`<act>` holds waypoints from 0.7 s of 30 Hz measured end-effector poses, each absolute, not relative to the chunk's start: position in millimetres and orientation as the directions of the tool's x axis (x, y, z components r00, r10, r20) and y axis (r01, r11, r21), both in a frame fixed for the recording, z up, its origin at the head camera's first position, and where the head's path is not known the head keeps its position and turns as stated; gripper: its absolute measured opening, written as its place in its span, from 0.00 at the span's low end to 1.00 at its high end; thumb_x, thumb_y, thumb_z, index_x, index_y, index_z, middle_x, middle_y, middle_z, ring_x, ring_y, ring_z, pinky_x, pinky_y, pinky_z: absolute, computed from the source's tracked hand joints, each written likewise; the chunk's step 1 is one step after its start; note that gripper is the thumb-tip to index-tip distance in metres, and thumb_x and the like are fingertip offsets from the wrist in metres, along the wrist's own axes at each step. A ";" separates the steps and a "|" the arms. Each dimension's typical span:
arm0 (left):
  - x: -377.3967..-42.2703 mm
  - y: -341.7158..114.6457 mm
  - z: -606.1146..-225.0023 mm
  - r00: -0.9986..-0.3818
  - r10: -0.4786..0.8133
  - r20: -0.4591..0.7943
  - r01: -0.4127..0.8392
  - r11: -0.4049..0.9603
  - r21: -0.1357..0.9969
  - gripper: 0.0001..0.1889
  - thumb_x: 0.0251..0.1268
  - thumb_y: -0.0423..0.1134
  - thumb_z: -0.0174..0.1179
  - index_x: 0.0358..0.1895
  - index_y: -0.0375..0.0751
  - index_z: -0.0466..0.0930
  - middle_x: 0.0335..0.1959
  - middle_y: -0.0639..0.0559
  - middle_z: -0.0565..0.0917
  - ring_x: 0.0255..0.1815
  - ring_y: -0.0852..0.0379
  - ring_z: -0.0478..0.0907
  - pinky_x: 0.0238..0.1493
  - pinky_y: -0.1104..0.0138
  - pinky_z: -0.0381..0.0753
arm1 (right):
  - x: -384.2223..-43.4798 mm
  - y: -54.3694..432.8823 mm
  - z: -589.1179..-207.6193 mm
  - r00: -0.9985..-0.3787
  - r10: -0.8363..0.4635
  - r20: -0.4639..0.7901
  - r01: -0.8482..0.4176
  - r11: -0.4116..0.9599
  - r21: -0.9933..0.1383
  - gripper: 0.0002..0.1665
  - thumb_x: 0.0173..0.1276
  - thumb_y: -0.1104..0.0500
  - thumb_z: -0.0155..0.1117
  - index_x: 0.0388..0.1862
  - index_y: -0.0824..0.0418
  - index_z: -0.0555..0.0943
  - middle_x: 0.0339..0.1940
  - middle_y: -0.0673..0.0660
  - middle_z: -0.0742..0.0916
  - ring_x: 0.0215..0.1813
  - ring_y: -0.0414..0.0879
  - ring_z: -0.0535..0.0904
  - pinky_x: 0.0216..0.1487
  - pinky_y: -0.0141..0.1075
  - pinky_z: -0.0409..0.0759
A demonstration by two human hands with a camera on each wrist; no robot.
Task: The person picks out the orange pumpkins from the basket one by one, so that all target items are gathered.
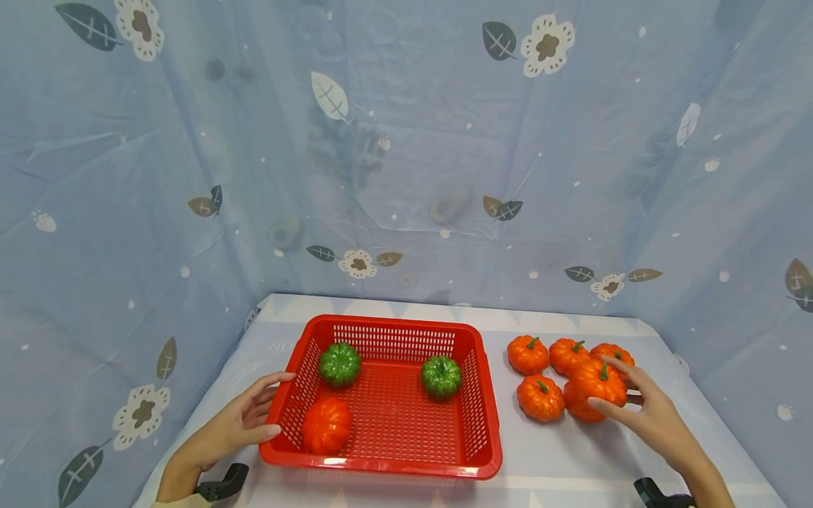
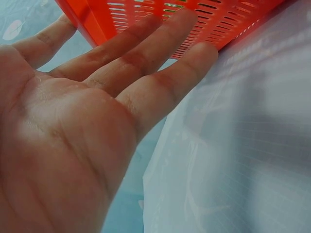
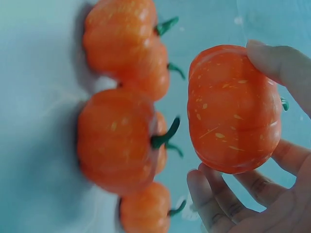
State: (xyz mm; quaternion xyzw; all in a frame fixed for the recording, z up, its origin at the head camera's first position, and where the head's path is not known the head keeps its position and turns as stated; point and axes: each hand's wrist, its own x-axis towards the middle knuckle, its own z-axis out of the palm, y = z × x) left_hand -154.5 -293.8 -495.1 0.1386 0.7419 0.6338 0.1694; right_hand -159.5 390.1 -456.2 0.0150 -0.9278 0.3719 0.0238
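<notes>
A small orange pumpkin (image 1: 595,389) with a green stem is held by my right hand (image 1: 654,413), thumb on one side and fingers on the other. The right wrist view shows this pumpkin (image 3: 234,109) off the table. My left hand (image 1: 238,420) is at the left side of a red plastic basket (image 1: 381,463), its fingers extended against or very near the slotted wall (image 2: 214,24); firm contact is hard to tell. Inside the basket are a green pumpkin (image 1: 339,365) at the back left, another green pumpkin (image 1: 441,377) at the right, and a red-orange pumpkin (image 1: 327,426) at the front left.
Several other orange pumpkins stand grouped right of the basket, among them a front one (image 1: 540,397) and a back-left one (image 1: 528,354). A pale cloth covers the table (image 1: 546,458). Blue patterned curtains (image 1: 406,176) enclose the back and sides.
</notes>
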 end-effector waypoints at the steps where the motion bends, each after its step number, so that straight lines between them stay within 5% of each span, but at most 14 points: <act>1: -154.6 -294.0 -495.0 -0.904 0.419 -0.078 -0.011 0.161 0.987 0.40 0.69 0.30 0.63 0.81 0.47 0.54 0.75 0.27 0.60 0.70 0.35 0.68 0.59 0.60 0.82 | -158.9 393.8 -457.7 -0.999 -0.001 0.049 -0.034 0.721 -0.692 0.53 0.67 0.41 0.73 0.82 0.59 0.59 0.74 0.72 0.66 0.64 0.65 0.70 0.47 0.27 0.79; 5: -154.2 -294.6 -494.9 -0.905 0.417 -0.085 -0.014 0.172 0.985 0.40 0.70 0.31 0.62 0.81 0.47 0.53 0.75 0.27 0.60 0.71 0.33 0.66 0.59 0.62 0.81 | -156.7 407.9 -464.2 -0.999 0.047 0.011 0.026 0.716 -0.698 0.55 0.68 0.39 0.71 0.83 0.61 0.57 0.74 0.73 0.65 0.63 0.66 0.69 0.43 0.25 0.78; 21: -154.0 -294.4 -493.9 -0.907 0.410 -0.096 -0.019 0.187 0.982 0.39 0.71 0.31 0.62 0.81 0.48 0.54 0.75 0.27 0.60 0.72 0.32 0.66 0.59 0.64 0.81 | -156.6 456.0 -481.0 -0.980 0.179 -0.089 0.188 0.673 -0.715 0.61 0.71 0.35 0.65 0.85 0.63 0.44 0.76 0.81 0.56 0.64 0.76 0.65 0.52 0.61 0.78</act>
